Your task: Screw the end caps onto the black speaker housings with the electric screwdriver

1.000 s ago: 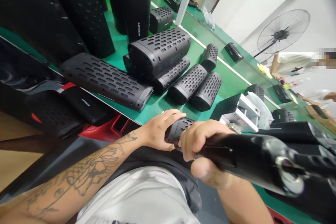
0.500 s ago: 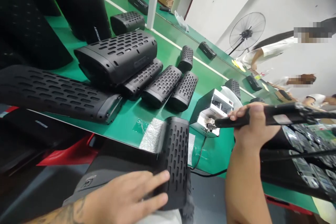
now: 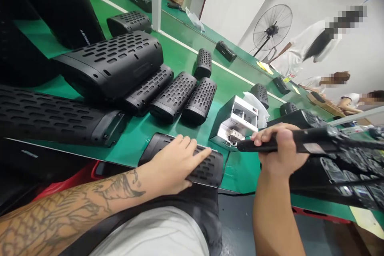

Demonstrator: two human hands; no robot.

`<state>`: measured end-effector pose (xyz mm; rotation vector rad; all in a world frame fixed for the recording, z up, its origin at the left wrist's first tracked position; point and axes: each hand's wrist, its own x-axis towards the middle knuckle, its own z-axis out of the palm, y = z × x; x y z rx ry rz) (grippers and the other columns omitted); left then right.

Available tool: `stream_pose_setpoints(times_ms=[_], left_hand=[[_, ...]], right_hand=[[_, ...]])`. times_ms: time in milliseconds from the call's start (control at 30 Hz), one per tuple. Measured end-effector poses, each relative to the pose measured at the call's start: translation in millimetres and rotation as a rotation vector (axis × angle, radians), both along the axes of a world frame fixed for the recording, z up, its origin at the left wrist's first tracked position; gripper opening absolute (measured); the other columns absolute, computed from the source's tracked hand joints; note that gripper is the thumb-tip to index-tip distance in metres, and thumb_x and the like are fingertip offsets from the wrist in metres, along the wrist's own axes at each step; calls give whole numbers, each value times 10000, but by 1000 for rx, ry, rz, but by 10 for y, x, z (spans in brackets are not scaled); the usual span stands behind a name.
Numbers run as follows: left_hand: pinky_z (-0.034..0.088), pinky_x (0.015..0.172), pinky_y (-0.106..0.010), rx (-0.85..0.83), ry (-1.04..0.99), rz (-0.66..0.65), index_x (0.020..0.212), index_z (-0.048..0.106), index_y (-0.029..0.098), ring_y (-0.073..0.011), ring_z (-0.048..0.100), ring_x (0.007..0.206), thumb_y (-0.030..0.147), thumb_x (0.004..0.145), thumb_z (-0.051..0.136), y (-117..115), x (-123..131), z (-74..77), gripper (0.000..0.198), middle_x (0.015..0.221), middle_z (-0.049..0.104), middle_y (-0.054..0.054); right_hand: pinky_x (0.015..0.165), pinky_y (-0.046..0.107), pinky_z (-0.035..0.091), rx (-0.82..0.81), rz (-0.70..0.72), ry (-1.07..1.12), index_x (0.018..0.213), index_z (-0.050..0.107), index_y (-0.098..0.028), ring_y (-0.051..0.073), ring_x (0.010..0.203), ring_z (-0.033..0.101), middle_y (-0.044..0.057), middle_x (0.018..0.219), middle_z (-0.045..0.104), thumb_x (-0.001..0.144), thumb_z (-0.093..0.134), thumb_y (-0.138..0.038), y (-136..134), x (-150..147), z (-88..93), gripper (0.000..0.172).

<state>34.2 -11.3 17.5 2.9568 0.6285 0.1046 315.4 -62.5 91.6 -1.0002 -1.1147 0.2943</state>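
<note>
A black slotted housing (image 3: 210, 167) lies sideways at the table's front edge, close to my lap. My left hand (image 3: 172, 162) is laid over its middle and grips it, hiding part of the slots. In my right hand (image 3: 279, 146) is a black electric screwdriver (image 3: 319, 139), held level with fingers and thumb wrapped round it. Its tip is at the front of a small white and black screw feeder (image 3: 235, 118); whether a screw sits on the tip is too small to tell.
More slotted housings (image 3: 172, 96) stand on the green table (image 3: 183, 58) beyond and to the left, one large one (image 3: 111, 64) among them. Several black parts (image 3: 336, 172) crowd the right side. A white post (image 3: 156, 0) rises at the back. People (image 3: 300, 52) work across the table, near a fan (image 3: 272, 30).
The housing under my left hand has turned from upright in view to lying sideways, and my left hand has moved up onto its middle. My right hand keeps the screwdriver at the feeder.
</note>
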Motion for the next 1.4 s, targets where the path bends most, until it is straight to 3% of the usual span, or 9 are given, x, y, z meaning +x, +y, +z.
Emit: stream_pose_setpoints(times_ms=[100,200,267,400,567,967,1400], left_hand=[[557,999,-539,-7,26,123,1824,530,197,-433,738,1155,572,938,952,116,-43,18,1051,1318,756,-227],[536,1023,-527,-23,25,134,1829,529,202,-415,734,1174,609,971,914,181,-75,27,1025,1313,757,-209],[525,1037,-520,-27,11,134,1831,530,212,-411,733,1194,626,970,914,190,-87,26,1029,1332,761,-204],[515,1042,-521,-25,-10,140,1822,544,221,-409,729,1190,612,957,934,169,-99,20,1027,1350,762,-198],[511,1028,-526,-29,-9,138,1824,537,215,-418,723,1187,594,949,952,151,-97,19,1040,1371,759,-209],[491,1002,-510,-12,-4,129,1830,522,223,-410,720,1173,590,948,940,152,-86,35,1043,1369,763,-208],[505,1030,-556,-41,34,138,1849,493,215,-436,720,1180,610,952,931,150,-53,38,1073,1380,751,-226]], right_hand=[[538,376,635,49,90,-16,911,816,-252,176,458,637,-44,628,700,953,910,-513,-278,-61,202,280],[573,417,644,-22,276,-12,986,842,-253,186,461,639,-27,656,704,977,897,-545,-531,-231,359,297],[577,411,623,-98,311,49,945,814,-267,171,450,608,-43,636,668,945,939,-551,-623,-407,382,310],[567,374,579,-127,274,149,904,778,-261,146,452,593,-67,621,634,890,1008,-616,-613,-693,252,423],[603,364,625,-90,422,90,1016,814,-224,144,501,660,-52,692,704,970,954,-512,-485,-718,70,323],[612,374,657,-186,645,-19,978,761,-219,155,502,683,-39,702,705,1006,915,-389,-248,-610,68,232],[630,342,648,-172,574,7,931,709,-233,126,484,629,-76,654,654,972,945,-441,-345,-763,2,317]])
